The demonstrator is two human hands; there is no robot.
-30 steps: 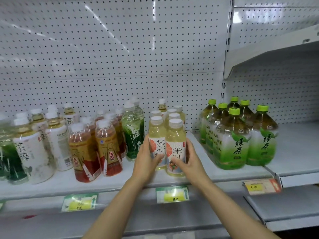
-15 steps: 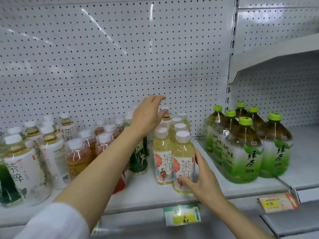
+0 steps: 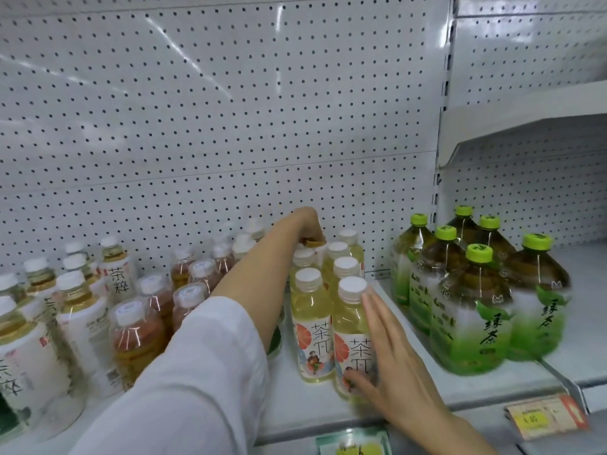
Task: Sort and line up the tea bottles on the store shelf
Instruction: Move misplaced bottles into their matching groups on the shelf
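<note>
The pale yellow tea bottles (image 3: 331,290) are standing in two rows near the middle of the shelf (image 3: 328,408), running from its front edge back toward the pegboard wall (image 3: 230,126). The front right bottle (image 3: 353,336) is sitting close to the front edge, and the right hand (image 3: 391,366) is lying against its right side with straight fingers reaching up to the white cap and the thumb touching the label low down. The front left bottle (image 3: 312,326) is standing just beside it, touching. The left hand (image 3: 305,224) is reaching over the rows to the back of the shelf, its fingers curling down onto the brownish cap of a bottle at the rear (image 3: 313,241); whether they are actually pinching that cap cannot be told. A white sleeve (image 3: 197,372) is covering the left forearm.

To the left, amber tea bottles (image 3: 138,333) are crowding together, and farther toward the left end white-labelled tea bottles (image 3: 82,316) are standing in a looser group. To the right, large green tea bottles with green caps (image 3: 473,310) are clustering near the right end of the shelf, apart from the yellow rows. A yellow price tag (image 3: 542,418) is hanging on the front edge below them, and a green one (image 3: 354,444) is showing under the yellow bottles.
</note>
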